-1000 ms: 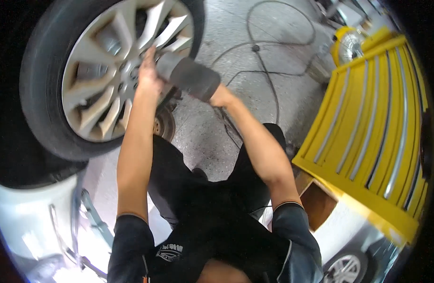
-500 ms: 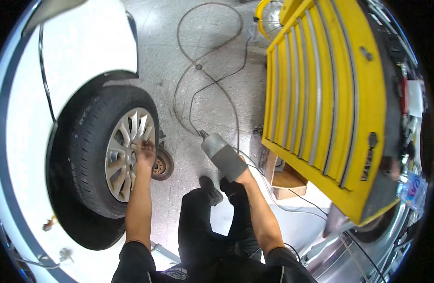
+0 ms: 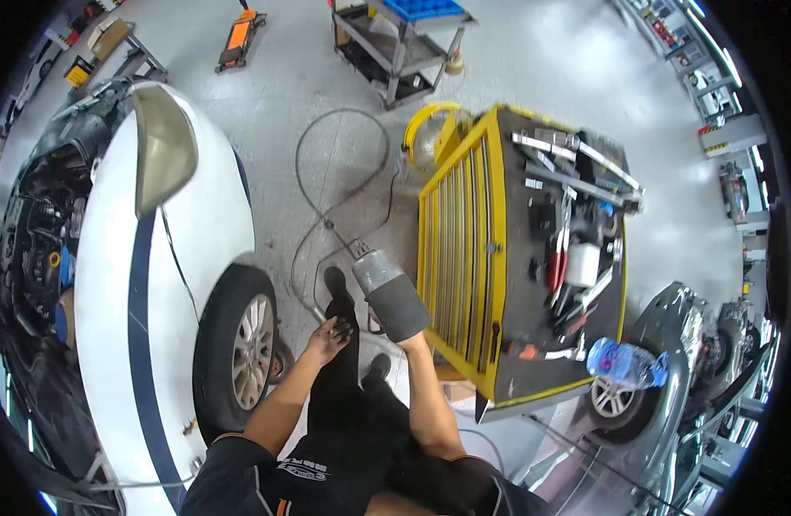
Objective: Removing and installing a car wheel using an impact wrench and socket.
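My right hand (image 3: pixel 410 340) grips an impact wrench (image 3: pixel 387 292) with a grey metal front and a dark sleeve over its rear. The wrench's nose points forward and slightly left, and its body hides most of my fingers. To its left, my left hand (image 3: pixel 329 340) hovers in front of my dark trousers with curled fingers; whatever lies between them is too small to make out. A thin air hose (image 3: pixel 302 163) loops over the floor ahead. The car wheel (image 3: pixel 251 351), with its silver spoked rim, stands left of my left hand, apart from it.
A white car (image 3: pixel 167 301) with its engine bay exposed fills the left. At right stands a yellow tool cabinet (image 3: pixel 460 258) with tools and a water bottle (image 3: pixel 623 365) on top. A yellow fan (image 3: pixel 430 142), a grey cart (image 3: pixel 395 52) and an orange floor jack (image 3: pixel 239 39) are farther off.
My left hand has left the wheel's centre and moved right, towards the wrench. The wrench stays in my right hand. The view has lifted, bringing the cabinet top and farther workshop into sight.
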`<state>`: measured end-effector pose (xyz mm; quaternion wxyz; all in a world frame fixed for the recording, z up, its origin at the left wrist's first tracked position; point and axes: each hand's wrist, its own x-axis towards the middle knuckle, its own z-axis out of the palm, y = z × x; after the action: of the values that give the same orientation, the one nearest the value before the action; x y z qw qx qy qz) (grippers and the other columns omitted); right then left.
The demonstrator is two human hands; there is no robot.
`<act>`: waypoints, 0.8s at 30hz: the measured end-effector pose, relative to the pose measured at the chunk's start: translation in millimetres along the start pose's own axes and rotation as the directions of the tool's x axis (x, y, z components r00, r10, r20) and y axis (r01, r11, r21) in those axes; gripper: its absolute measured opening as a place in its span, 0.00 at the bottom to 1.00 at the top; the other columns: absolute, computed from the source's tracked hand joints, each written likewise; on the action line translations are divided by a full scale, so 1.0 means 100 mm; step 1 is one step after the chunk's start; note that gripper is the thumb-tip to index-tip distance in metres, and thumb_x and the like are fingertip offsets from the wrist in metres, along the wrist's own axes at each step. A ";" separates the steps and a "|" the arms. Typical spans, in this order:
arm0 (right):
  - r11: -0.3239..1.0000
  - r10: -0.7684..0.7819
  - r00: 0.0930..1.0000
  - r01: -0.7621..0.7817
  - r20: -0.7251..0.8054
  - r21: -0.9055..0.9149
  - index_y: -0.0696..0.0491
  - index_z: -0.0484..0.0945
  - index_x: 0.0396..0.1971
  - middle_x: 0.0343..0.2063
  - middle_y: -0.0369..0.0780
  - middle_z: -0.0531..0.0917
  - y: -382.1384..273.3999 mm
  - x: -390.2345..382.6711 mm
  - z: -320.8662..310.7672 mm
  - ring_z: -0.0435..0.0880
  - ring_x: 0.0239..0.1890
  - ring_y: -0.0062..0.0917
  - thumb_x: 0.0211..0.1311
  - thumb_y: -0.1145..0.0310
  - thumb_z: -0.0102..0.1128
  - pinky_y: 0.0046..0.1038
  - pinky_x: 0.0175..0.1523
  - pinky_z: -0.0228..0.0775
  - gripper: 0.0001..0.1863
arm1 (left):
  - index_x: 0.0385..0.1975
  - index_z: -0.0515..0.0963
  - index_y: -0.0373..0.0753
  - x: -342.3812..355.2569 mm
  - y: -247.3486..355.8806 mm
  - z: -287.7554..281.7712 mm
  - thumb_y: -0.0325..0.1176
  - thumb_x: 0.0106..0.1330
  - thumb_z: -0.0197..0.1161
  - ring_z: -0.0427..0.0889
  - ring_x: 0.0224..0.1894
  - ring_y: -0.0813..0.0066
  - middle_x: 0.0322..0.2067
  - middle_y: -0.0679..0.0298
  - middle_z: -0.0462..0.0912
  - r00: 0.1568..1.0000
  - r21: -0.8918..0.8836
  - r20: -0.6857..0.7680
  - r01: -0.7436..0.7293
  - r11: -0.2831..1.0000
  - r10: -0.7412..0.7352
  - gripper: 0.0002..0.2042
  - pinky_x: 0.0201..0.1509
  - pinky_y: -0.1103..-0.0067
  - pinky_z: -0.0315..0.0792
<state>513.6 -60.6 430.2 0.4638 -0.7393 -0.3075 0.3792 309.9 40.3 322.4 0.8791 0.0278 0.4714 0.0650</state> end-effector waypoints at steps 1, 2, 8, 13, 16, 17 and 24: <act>0.958 -0.262 0.960 0.246 -0.099 -0.147 0.54 0.76 0.45 0.41 0.42 0.80 -0.20 0.24 -0.12 0.77 0.44 0.32 0.54 0.67 0.60 0.33 0.51 0.68 0.17 | 0.35 0.76 0.40 0.02 0.16 0.07 0.42 0.60 0.62 0.78 0.40 0.66 0.34 0.62 0.80 0.997 0.057 0.065 -0.036 0.998 0.032 0.12 0.46 0.72 0.72; 0.818 -0.493 0.866 0.429 -0.082 -0.384 0.52 0.76 0.45 0.40 0.41 0.79 -0.42 0.48 -0.22 0.78 0.42 0.34 0.54 0.66 0.61 0.33 0.47 0.69 0.17 | 0.35 0.76 0.40 0.04 0.28 0.13 0.42 0.60 0.62 0.78 0.40 0.66 0.34 0.62 0.80 1.000 0.048 -0.001 -0.028 0.998 0.028 0.12 0.46 0.72 0.72; 0.867 -0.061 0.964 0.179 -0.257 0.466 0.54 0.78 0.39 0.33 0.37 0.80 -1.92 1.74 -0.43 0.77 0.37 0.28 0.51 0.70 0.65 0.30 0.46 0.70 0.13 | 0.37 0.76 0.40 0.40 1.65 1.00 0.48 0.60 0.62 0.80 0.34 0.68 0.32 0.61 0.80 0.954 0.260 -0.047 -0.273 0.926 0.294 0.17 0.35 0.75 0.73; 0.492 -0.062 0.978 0.203 -0.198 0.847 0.54 0.73 0.45 0.39 0.37 0.77 -2.53 2.67 -0.23 0.76 0.44 0.26 0.49 0.78 0.65 0.28 0.52 0.68 0.21 | 0.32 0.76 0.33 0.32 2.96 2.29 0.50 0.58 0.64 0.77 0.20 0.72 0.23 0.62 0.80 0.705 0.895 0.065 -0.355 0.272 0.707 0.21 0.24 0.75 0.67; 0.497 -0.021 0.989 0.140 -0.149 0.856 0.57 0.73 0.45 0.41 0.38 0.77 -2.48 3.22 -0.12 0.76 0.46 0.27 0.54 0.78 0.61 0.29 0.54 0.68 0.16 | 0.31 0.76 0.31 0.25 3.46 2.83 0.51 0.60 0.60 0.76 0.24 0.73 0.24 0.61 0.79 0.788 0.826 0.057 -0.382 0.415 0.613 0.23 0.28 0.76 0.69; 0.521 0.005 0.996 0.073 -0.089 0.851 0.59 0.74 0.44 0.41 0.39 0.77 -2.44 3.46 -0.07 0.76 0.47 0.28 0.56 0.77 0.61 0.29 0.54 0.68 0.15 | 0.32 0.75 0.29 0.28 3.61 2.98 0.53 0.62 0.58 0.76 0.27 0.72 0.25 0.60 0.79 0.828 0.621 0.150 -0.504 0.600 0.541 0.25 0.32 0.77 0.70; 0.572 0.076 0.979 -0.196 0.187 0.796 0.59 0.79 0.38 0.36 0.42 0.81 -2.35 5.51 0.25 0.78 0.42 0.29 0.56 0.66 0.61 0.34 0.50 0.71 0.14 | 0.32 0.76 0.27 0.87 4.75 3.28 0.57 0.56 0.62 0.79 0.30 0.65 0.25 0.50 0.80 0.757 0.838 0.014 -0.365 0.405 0.653 0.30 0.34 0.71 0.72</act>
<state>757.2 484.6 487.3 0.6977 -0.4408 -0.0726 0.5600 589.2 526.6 484.2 0.6153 0.5530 0.5492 0.1181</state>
